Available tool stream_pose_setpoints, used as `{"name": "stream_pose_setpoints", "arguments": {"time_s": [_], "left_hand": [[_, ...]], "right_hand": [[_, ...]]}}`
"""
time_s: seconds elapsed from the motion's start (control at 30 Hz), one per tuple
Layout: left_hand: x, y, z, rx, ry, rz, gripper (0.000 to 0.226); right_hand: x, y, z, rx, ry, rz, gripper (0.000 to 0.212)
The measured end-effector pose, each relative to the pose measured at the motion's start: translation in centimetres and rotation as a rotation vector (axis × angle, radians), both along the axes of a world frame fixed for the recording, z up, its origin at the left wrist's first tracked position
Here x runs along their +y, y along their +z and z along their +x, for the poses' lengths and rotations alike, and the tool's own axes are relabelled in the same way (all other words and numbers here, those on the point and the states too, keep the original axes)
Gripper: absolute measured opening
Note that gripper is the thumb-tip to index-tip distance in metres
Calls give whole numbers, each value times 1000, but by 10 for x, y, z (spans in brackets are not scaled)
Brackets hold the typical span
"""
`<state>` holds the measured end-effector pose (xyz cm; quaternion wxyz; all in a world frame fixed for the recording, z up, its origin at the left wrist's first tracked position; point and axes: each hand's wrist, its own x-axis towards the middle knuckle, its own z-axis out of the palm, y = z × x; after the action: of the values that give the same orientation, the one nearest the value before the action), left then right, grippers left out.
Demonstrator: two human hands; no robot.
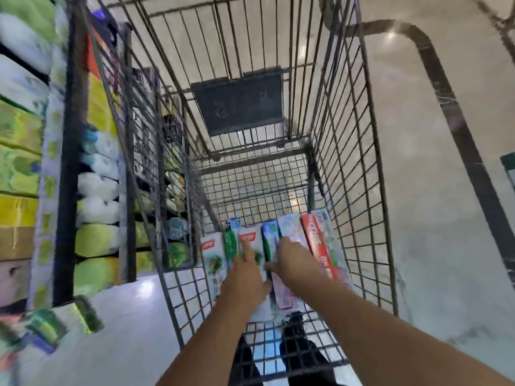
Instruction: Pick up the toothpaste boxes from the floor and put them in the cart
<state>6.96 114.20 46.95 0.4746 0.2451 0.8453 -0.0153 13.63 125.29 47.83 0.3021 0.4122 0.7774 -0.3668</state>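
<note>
Several toothpaste boxes lie side by side on the wire floor of the cart [359,168]: a white and green box [213,257] at the left, a blue and green box [269,235] in the middle, a pink box [291,227] and a red box [320,238] at the right. Both my hands reach down into the cart. My left hand [246,271] rests with straight fingers on a white box with a red label [250,238]. My right hand [292,260] lies on the pink and blue boxes, thumb out to the left. The view is blurred.
Store shelves [25,162] with green, yellow and white packs run along the left, close to the cart's side. More packs lie on the pale floor at the lower left [55,324]. The cart's dark flap [239,103] hangs at its far end. Open floor is to the right.
</note>
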Motion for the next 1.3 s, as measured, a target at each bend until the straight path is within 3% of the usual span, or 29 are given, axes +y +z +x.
{"name": "stream_pose_setpoints", "arguments": {"time_s": [0.2,0.27,0.33,0.47,0.73,0.97,1.07,1.2,1.27,1.3], "left_hand": [[-19,46,-12,-67,5,45,84],[-29,76,-26,-75,44,106,84],[-44,111,-41,-60,79,146,87],[-78,187,-66,6,98,182,74],[-174,279,-90,132,65,205,89],[-368,318,-83,270,289,260,105],[-481,334,-67,334,413,240,95],[-633,359,-27,482,530,136,136],[-700,372,-1,543,664,107,122],[-727,381,13,563,738,99,106]], "right_hand": [[2,32,10,13,86,45,36],[7,58,9,16,144,88,37],[10,88,6,-4,241,127,45],[5,160,-6,87,371,180,61],[-39,270,-13,193,529,330,92],[-198,317,-59,252,851,424,91],[-301,332,-80,331,990,420,92],[-440,344,-105,454,1192,392,68],[-509,345,-116,507,1284,365,55],[-542,346,-120,535,1334,363,60]]}}
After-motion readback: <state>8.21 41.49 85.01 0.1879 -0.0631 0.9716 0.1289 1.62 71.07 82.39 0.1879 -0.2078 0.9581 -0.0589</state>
